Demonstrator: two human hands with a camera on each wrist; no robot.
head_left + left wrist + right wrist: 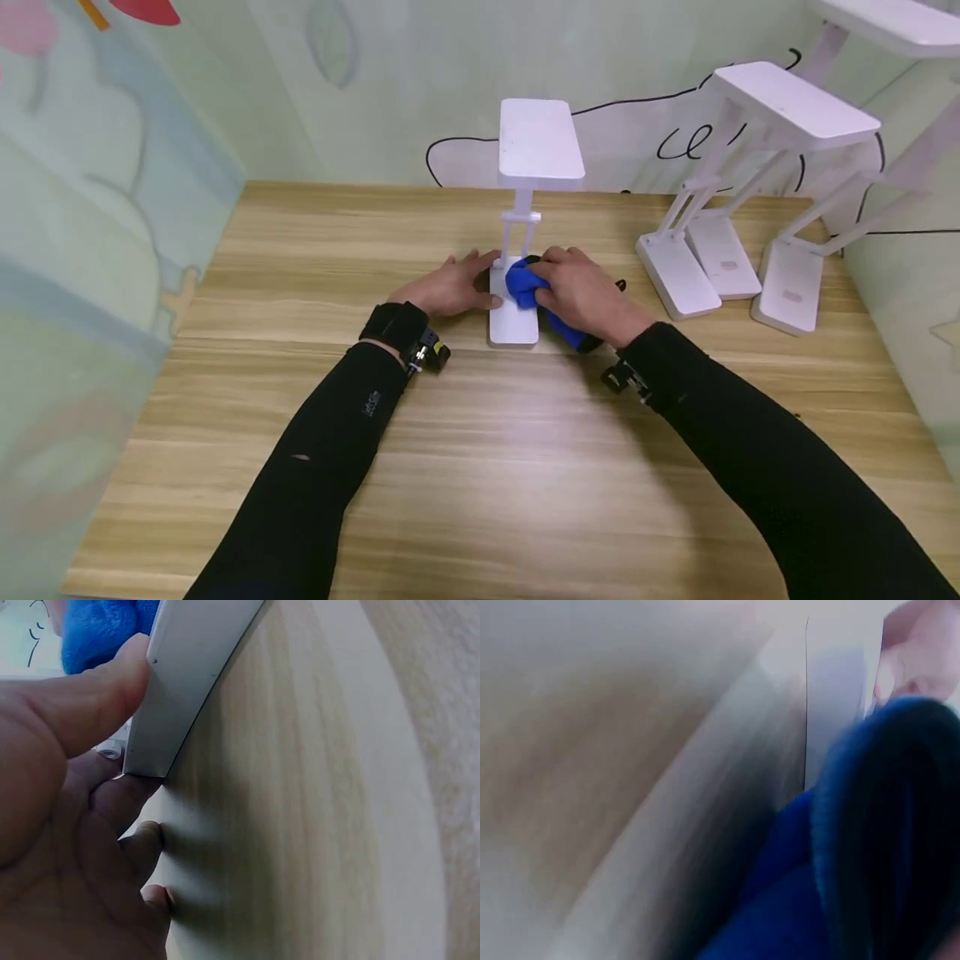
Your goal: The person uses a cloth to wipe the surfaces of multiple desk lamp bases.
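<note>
Sleeve lettering [371,403] (tiny, unclear); right grip [581,289] pinches blue cloth [525,285], left grip [447,288] half-curled round lamp base [513,327].

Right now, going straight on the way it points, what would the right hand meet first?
Most likely the lamp base: the cloth held by the right hand appears to touch it. The left hand lies on the far side; depth is unclear.

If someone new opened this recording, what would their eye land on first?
Probably the vivid blue cloth bunched in the person's right hand, against the base of the white desk lamp near the middle of the wooden table. The left hand touches that base from its left side. Next, three more white desk lamps stand close together toward the right rear.
</note>
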